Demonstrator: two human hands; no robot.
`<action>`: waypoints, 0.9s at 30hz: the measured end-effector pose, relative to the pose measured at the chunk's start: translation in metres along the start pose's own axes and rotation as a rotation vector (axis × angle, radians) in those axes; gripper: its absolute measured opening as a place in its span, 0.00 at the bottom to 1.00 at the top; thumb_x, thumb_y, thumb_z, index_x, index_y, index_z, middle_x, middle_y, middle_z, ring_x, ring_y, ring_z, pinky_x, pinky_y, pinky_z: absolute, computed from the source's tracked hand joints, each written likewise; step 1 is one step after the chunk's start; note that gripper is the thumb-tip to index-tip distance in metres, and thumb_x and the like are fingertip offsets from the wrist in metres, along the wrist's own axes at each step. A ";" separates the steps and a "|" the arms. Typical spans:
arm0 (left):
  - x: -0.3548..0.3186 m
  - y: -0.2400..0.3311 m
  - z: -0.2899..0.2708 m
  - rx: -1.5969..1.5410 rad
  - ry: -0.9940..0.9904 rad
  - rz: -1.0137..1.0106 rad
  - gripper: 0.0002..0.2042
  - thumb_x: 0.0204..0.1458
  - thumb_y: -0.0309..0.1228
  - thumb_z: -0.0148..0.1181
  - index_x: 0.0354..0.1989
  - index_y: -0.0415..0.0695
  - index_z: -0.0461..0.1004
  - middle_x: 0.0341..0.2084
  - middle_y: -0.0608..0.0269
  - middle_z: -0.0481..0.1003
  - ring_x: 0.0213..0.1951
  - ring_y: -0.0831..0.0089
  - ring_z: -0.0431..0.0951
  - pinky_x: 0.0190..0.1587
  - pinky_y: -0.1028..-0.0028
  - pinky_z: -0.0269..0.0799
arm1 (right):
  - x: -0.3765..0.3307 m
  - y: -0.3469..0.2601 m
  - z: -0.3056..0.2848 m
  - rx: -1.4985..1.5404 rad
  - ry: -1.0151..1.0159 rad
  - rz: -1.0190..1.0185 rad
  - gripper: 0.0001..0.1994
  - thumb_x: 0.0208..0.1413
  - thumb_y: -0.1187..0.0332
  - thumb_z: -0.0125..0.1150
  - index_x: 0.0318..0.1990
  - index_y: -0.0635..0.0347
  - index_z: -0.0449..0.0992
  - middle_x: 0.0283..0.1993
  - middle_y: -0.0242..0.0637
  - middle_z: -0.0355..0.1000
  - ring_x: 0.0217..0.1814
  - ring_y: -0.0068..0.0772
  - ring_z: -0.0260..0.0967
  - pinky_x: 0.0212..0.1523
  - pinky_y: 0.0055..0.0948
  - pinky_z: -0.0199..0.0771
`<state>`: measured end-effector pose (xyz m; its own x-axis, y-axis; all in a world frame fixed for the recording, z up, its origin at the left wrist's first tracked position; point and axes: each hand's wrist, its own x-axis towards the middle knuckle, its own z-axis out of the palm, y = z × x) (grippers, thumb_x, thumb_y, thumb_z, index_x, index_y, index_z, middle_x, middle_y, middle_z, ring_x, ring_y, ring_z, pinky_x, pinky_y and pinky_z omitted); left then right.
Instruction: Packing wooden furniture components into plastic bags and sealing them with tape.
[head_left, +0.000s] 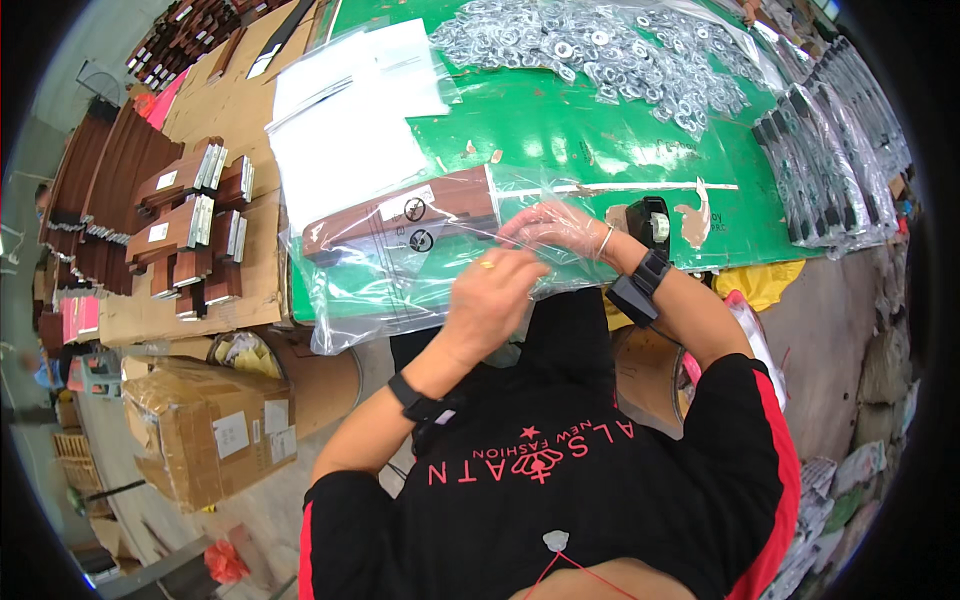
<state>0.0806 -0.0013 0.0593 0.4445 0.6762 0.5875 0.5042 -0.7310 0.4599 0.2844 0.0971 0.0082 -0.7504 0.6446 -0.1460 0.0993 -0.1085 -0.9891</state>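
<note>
A brown wooden piece [445, 200] lies inside a clear plastic bag [370, 310] on the green tabletop, at the near edge. Printed marks and a white label show on the bag and the piece. My left hand [490, 300], with a yellow ring on one finger, pinches the bag's near side by its right end. Just beyond it, my right hand [560, 230] has its fingers curled on the film at the same end, partly behind the clear plastic. What exactly its fingertips grip is hard to see. Beside my right wrist stands a black tape dispenser [650, 222].
White sheets [345, 140] lie beyond the bag. Small bagged ring-shaped parts [600, 50] are heaped at the back. Stacked brown pieces with metal runners [190, 225] stand left on cardboard. Bagged dark parts [825, 165] line the right edge. A carton [205, 430] sits below left.
</note>
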 end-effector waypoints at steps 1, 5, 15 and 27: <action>-0.011 -0.010 -0.007 0.049 -0.006 -0.055 0.11 0.45 0.21 0.58 0.38 0.46 0.77 0.36 0.64 0.76 0.38 0.62 0.76 0.38 0.65 0.72 | 0.003 0.001 -0.001 0.039 -0.022 -0.009 0.23 0.62 0.55 0.56 0.55 0.64 0.76 0.54 0.40 0.76 0.55 0.31 0.72 0.50 0.31 0.74; -0.041 -0.044 -0.011 0.189 -0.057 -0.121 0.09 0.45 0.21 0.59 0.36 0.47 0.77 0.34 0.67 0.75 0.37 0.63 0.74 0.38 0.65 0.71 | 0.009 -0.004 -0.002 -0.055 -0.116 0.011 0.26 0.62 0.52 0.56 0.60 0.61 0.73 0.59 0.37 0.73 0.56 0.29 0.72 0.49 0.29 0.75; -0.043 -0.052 -0.007 0.165 -0.228 -0.088 0.08 0.48 0.25 0.60 0.38 0.49 0.78 0.35 0.70 0.74 0.35 0.65 0.72 0.38 0.68 0.72 | 0.011 -0.016 -0.010 -0.017 -0.109 0.003 0.27 0.63 0.52 0.56 0.63 0.61 0.69 0.66 0.39 0.67 0.63 0.36 0.68 0.55 0.33 0.74; 0.030 -0.078 -0.022 0.270 -0.082 0.008 0.12 0.50 0.28 0.61 0.44 0.48 0.77 0.43 0.67 0.75 0.50 0.65 0.73 0.53 0.64 0.65 | -0.028 -0.024 -0.048 0.631 0.230 0.073 0.32 0.66 0.53 0.51 0.67 0.72 0.58 0.66 0.56 0.63 0.66 0.48 0.66 0.62 0.42 0.71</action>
<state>0.0387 0.0740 0.0554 0.5020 0.6841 0.5291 0.6746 -0.6926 0.2554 0.3347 0.1178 0.0357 -0.5913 0.7558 -0.2812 -0.3084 -0.5341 -0.7872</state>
